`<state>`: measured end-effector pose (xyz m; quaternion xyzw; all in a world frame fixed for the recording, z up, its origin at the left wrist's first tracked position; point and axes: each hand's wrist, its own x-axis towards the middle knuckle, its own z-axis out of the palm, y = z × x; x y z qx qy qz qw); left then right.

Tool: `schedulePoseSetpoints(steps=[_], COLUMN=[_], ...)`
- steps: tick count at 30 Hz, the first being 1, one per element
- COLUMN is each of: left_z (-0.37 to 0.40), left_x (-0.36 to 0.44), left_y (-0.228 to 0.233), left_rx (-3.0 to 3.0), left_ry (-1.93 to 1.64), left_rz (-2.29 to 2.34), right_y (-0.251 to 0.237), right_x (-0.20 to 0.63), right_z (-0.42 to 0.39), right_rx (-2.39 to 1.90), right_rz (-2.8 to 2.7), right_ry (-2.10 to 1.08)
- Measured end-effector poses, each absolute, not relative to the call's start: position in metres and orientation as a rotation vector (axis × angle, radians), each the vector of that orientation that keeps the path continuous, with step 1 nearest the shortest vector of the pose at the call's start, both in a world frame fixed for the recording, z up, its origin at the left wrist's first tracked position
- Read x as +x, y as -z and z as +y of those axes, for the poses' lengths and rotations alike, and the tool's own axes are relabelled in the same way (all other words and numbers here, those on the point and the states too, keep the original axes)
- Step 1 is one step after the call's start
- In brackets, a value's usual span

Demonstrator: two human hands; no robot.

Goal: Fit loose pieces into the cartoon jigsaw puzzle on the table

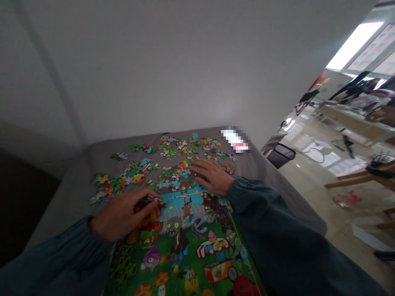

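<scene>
A jigsaw puzzle (185,250) with cartoon zombies, mushrooms and a cart lies right in front of me. Its upper left part is partly covered by my left hand (121,211), which pinches a small purple and dark puzzle piece (154,198) between thumb and fingers near the puzzle's top edge. My right hand (212,174) rests palm down past the upper right of the puzzle. Its fingers are stretched out over loose puzzle pieces (175,172), and what is under the palm is hidden.
More loose pieces (120,179) spread across the grey cloth (74,176) at the left and back. A lit phone (234,140), blurred out, lies at the far right corner. A pale wall (154,70) rises behind. To the right are a dark bin (280,155) and a cluttered floor.
</scene>
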<state>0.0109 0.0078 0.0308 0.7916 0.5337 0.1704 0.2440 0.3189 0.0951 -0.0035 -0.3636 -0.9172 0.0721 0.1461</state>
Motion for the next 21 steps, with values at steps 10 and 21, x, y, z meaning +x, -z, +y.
schedulePoseSetpoints(steps=[10,21], left_z=[-0.014,-0.012], left_x=[0.029,0.029], left_y=[-0.041,-0.040], left_rx=[2.282,2.287], left_ry=[-0.435,-0.469], left_rz=[1.214,1.215], right_y=[0.003,-0.001], right_x=[0.316,0.321], right_z=[0.093,0.097], right_rx=[-0.997,-0.951], right_rz=[-2.733,-2.590], right_ry=[-0.247,-0.170])
